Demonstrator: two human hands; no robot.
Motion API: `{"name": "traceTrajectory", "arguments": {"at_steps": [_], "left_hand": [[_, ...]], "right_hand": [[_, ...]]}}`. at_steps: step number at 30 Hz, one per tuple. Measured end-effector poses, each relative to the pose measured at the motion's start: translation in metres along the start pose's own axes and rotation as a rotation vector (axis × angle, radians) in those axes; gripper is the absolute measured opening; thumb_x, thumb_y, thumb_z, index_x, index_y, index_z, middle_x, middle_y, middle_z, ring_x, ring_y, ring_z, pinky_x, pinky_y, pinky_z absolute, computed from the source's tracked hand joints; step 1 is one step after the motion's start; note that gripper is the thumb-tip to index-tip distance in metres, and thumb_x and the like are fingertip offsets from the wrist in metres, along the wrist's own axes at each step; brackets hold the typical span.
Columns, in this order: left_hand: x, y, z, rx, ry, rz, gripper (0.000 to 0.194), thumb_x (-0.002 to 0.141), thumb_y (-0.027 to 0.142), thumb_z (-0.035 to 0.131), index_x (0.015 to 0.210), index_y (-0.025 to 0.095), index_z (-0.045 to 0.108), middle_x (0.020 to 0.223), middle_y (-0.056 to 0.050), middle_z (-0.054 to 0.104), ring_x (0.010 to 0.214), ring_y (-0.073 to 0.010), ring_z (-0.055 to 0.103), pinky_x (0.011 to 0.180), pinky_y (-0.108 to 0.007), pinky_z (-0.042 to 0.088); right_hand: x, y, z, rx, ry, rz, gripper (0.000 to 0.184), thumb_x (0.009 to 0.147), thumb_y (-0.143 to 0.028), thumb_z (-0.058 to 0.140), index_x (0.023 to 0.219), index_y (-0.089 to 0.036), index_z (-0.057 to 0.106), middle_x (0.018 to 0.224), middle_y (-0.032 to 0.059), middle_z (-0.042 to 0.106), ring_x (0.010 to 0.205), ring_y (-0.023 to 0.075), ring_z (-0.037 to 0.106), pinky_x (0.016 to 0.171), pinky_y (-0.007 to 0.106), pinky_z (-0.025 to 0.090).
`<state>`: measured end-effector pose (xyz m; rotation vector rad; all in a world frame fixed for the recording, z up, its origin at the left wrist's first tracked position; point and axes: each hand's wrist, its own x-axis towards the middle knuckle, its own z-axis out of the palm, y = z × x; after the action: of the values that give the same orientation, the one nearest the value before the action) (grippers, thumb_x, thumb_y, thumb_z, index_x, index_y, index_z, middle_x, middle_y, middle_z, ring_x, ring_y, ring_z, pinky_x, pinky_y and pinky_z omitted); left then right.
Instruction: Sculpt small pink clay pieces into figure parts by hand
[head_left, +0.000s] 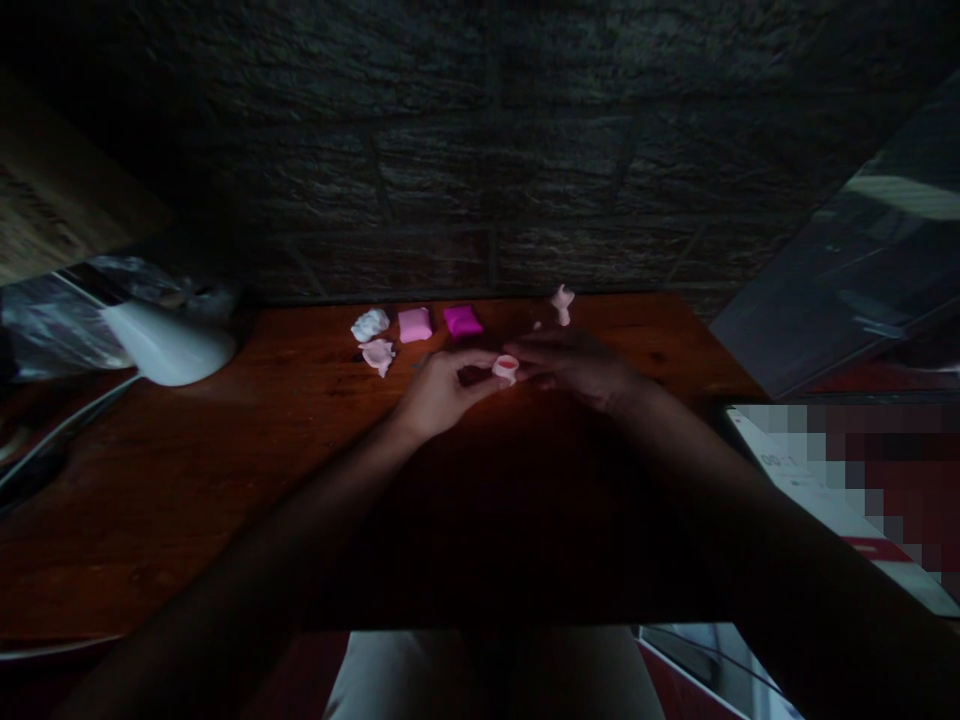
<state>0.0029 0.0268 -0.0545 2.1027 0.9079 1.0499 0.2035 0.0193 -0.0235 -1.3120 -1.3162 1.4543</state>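
Observation:
Between my two hands, above the wooden table, is a small pink clay cup [505,369] with a reddish inside. My left hand [442,390] pinches it from the left, thumb and fingers closed against its side. From the right, the fingertips of my right hand [574,365] press on the same cup; this hand lies partly in shadow. Behind my hands sit a light pink clay block [415,324] and a magenta clay block [463,322]. A white clay lump [370,324] and a torn pale pink clay piece [378,355] lie left of them. A small pale pink shaped clay piece [562,304] stands at the back right.
A white lamp base [172,345] with a cable stands on the left of the wooden table [187,500]. A dark brick-patterned wall [450,150] rises behind. At the right are a grey panel [840,270] and a white box-like object [780,460].

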Motion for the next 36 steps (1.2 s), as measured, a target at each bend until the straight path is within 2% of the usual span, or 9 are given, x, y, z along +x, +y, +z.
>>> {"name": "traceTrajectory", "arguments": {"at_steps": [5, 10, 13, 18, 22, 27, 32, 36], "left_hand": [[0.000, -0.001, 0.001, 0.003, 0.001, -0.004, 0.020, 0.086, 0.024, 0.076, 0.105, 0.022, 0.078, 0.107, -0.005, 0.081, 0.095, -0.0201, 0.077, 0.087, -0.034, 0.062], [-0.001, 0.001, -0.001, 0.072, 0.006, 0.002, 0.021, 0.087, 0.028, 0.076, 0.106, 0.022, 0.078, 0.106, -0.004, 0.082, 0.094, -0.0213, 0.077, 0.087, -0.035, 0.061], [-0.002, 0.001, -0.002, 0.114, 0.001, 0.014, 0.021, 0.087, 0.030, 0.076, 0.106, 0.023, 0.079, 0.105, -0.004, 0.082, 0.093, -0.0220, 0.077, 0.086, -0.036, 0.061], [-0.003, -0.001, -0.001, 0.156, -0.018, 0.002, 0.020, 0.090, 0.033, 0.073, 0.108, 0.027, 0.079, 0.107, -0.002, 0.082, 0.094, -0.0226, 0.078, 0.086, -0.037, 0.061], [-0.003, 0.002, -0.002, 0.173, -0.025, -0.011, 0.019, 0.090, 0.033, 0.072, 0.108, 0.027, 0.079, 0.107, -0.003, 0.082, 0.094, -0.0228, 0.078, 0.087, -0.037, 0.061], [-0.001, 0.001, -0.003, 0.127, 0.020, 0.001, 0.022, 0.089, 0.026, 0.072, 0.109, 0.022, 0.077, 0.111, -0.006, 0.081, 0.098, -0.0212, 0.076, 0.090, -0.036, 0.061], [-0.001, -0.004, -0.002, 0.076, 0.087, -0.027, 0.020, 0.089, 0.024, 0.069, 0.106, 0.018, 0.076, 0.101, -0.008, 0.082, 0.088, -0.0193, 0.077, 0.085, -0.034, 0.062], [-0.001, -0.002, -0.003, 0.069, 0.085, -0.030, 0.022, 0.090, 0.022, 0.064, 0.109, 0.017, 0.075, 0.104, -0.008, 0.081, 0.091, -0.0189, 0.077, 0.085, -0.033, 0.062]], "right_hand": [[0.001, 0.001, 0.000, -0.017, -0.017, -0.031, 0.005, 0.082, -0.025, 0.076, 0.083, -0.021, 0.078, 0.080, 0.0040, 0.077, 0.071, 0.0133, 0.068, 0.050, 0.019, 0.042], [-0.001, -0.003, 0.007, -0.060, 0.052, -0.028, 0.016, 0.082, -0.035, 0.076, 0.078, -0.019, 0.076, 0.074, 0.0040, 0.075, 0.066, 0.0126, 0.065, 0.046, 0.018, 0.038], [-0.002, -0.005, 0.014, -0.099, 0.093, -0.039, 0.016, 0.079, -0.034, 0.078, 0.076, -0.019, 0.076, 0.068, 0.0015, 0.071, 0.061, 0.0111, 0.061, 0.046, 0.018, 0.036], [0.001, -0.002, 0.017, -0.145, 0.082, -0.070, 0.020, 0.079, -0.040, 0.076, 0.077, -0.020, 0.075, 0.070, 0.0013, 0.071, 0.063, 0.0124, 0.061, 0.052, 0.022, 0.043], [0.003, 0.002, 0.017, -0.161, 0.090, -0.132, 0.014, 0.079, -0.033, 0.075, 0.075, -0.019, 0.075, 0.067, 0.0001, 0.068, 0.062, 0.0119, 0.060, 0.057, 0.023, 0.046], [0.001, -0.002, 0.016, -0.101, 0.173, -0.028, 0.018, 0.087, -0.034, 0.072, 0.077, -0.018, 0.074, 0.062, 0.0001, 0.065, 0.054, 0.0101, 0.055, 0.045, 0.020, 0.036], [-0.005, -0.008, 0.017, -0.191, 0.114, -0.069, 0.025, 0.096, -0.031, 0.063, 0.079, -0.019, 0.074, 0.073, 0.0045, 0.073, 0.063, 0.0116, 0.066, 0.047, 0.018, 0.042], [-0.006, -0.008, 0.013, -0.256, 0.049, -0.082, 0.017, 0.096, -0.031, 0.064, 0.094, -0.020, 0.077, 0.087, 0.0059, 0.078, 0.073, 0.0142, 0.071, 0.052, 0.019, 0.048]]}}
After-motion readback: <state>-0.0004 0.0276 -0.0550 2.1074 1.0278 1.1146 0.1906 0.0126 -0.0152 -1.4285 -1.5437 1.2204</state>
